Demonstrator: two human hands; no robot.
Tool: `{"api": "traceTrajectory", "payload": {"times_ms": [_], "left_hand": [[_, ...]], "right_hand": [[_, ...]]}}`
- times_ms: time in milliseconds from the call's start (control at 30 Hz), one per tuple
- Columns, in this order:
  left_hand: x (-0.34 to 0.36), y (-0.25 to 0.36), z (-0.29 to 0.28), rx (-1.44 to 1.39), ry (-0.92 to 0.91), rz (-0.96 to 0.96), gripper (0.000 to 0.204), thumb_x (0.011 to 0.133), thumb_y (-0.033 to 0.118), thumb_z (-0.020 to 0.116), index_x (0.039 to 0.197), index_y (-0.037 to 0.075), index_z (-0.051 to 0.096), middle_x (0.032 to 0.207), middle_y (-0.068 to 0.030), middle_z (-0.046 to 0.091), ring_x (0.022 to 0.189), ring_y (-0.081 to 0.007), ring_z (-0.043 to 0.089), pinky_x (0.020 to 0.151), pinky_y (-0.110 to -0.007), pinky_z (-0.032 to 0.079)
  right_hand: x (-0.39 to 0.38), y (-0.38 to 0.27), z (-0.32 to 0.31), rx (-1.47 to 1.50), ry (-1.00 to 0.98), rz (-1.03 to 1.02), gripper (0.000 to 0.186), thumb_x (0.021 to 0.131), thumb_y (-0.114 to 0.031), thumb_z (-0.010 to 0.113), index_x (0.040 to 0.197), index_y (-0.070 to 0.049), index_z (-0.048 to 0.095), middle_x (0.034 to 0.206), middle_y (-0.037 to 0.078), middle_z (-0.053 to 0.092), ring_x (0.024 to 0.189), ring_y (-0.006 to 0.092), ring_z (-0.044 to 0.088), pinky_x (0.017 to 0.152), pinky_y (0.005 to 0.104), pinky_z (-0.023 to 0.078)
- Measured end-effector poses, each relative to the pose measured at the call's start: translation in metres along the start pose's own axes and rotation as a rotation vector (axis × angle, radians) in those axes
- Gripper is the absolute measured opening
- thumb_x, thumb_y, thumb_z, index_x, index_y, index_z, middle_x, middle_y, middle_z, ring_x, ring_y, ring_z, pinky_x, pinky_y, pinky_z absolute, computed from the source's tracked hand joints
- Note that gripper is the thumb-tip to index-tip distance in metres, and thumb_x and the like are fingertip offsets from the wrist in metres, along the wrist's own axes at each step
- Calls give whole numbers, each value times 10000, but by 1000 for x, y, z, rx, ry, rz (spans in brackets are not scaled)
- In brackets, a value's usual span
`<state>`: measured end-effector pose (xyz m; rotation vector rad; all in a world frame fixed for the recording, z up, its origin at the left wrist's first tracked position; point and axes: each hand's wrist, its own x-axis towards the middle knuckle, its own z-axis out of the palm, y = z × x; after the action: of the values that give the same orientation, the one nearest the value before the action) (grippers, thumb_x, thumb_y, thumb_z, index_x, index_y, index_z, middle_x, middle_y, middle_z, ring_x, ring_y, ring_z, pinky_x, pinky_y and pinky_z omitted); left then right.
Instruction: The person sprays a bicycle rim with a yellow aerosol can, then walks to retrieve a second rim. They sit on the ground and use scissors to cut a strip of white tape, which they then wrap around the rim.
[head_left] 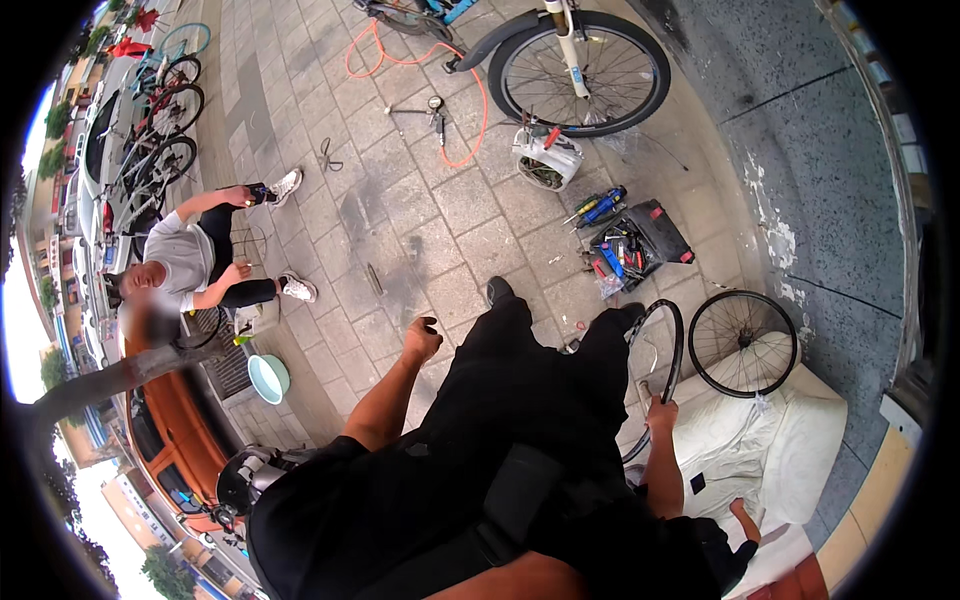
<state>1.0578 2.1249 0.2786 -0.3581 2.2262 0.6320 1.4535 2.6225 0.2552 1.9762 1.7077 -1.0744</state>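
Note:
My left hand (424, 340) is raised over the paving left of my legs, its fingers curled; whatever it may hold is too small to make out. On the other side, my right hand (661, 412) is closed at the lower part of a black bicycle tire (677, 335), which stands tilted beside my right leg. Part of that tire is hidden behind my leg. A spoked bicycle wheel (743, 343) leans against the wall just beyond it. Close by, a black toolbox (655, 240) lies open with several hand tools in it.
A white sofa (808, 435) stands at right, with another person's hand (740, 508) over it. A seated person (185, 260) is at left, near a pale green basin (268, 379). Ahead are a bicycle's front wheel (580, 75), a white container (549, 158) and an orange air hose (484, 105).

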Motion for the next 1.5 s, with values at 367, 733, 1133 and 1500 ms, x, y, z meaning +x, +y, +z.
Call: {"api": "traceTrajectory", "payload": {"times_ms": [367, 733, 1133, 1500], "left_hand": [[30, -201, -82, -503, 319, -351, 465, 779, -17, 610, 1234, -21, 699, 1084, -160, 751, 1003, -259, 717, 884, -347, 566], [111, -192, -195, -789, 359, -605, 489, 822, 228, 756, 1251, -4, 722, 1186, -226, 746, 1132, -313, 717, 1007, -381, 547], [191, -111, -288, -731, 108, -746, 335, 791, 197, 670, 1049, 16, 785, 970, -217, 767, 821, -352, 766, 716, -444, 618], [569, -69, -693, -746, 547, -514, 445, 816, 245, 663, 1169, -12, 746, 1218, -292, 698, 1175, -419, 669, 1020, -450, 534]], "right_hand": [[-114, -300, 119, -271, -450, -90, 298, 986, -294, 683, 861, -35, 605, 635, 70, 558, 466, 218, 554, 429, 390, 457], [-111, -576, 402, -389, -588, -492, 379, 898, -297, 771, 1060, 41, 717, 904, 202, 733, 832, 289, 715, 721, 395, 559], [-295, -976, 565, -517, -605, -668, 228, 957, -238, 664, 872, -88, 516, 584, 31, 482, 422, 184, 483, 400, 391, 417], [-303, -1150, 711, -572, -506, -583, 246, 934, -264, 688, 922, -32, 607, 589, 81, 579, 444, 231, 566, 428, 417, 460]]}}
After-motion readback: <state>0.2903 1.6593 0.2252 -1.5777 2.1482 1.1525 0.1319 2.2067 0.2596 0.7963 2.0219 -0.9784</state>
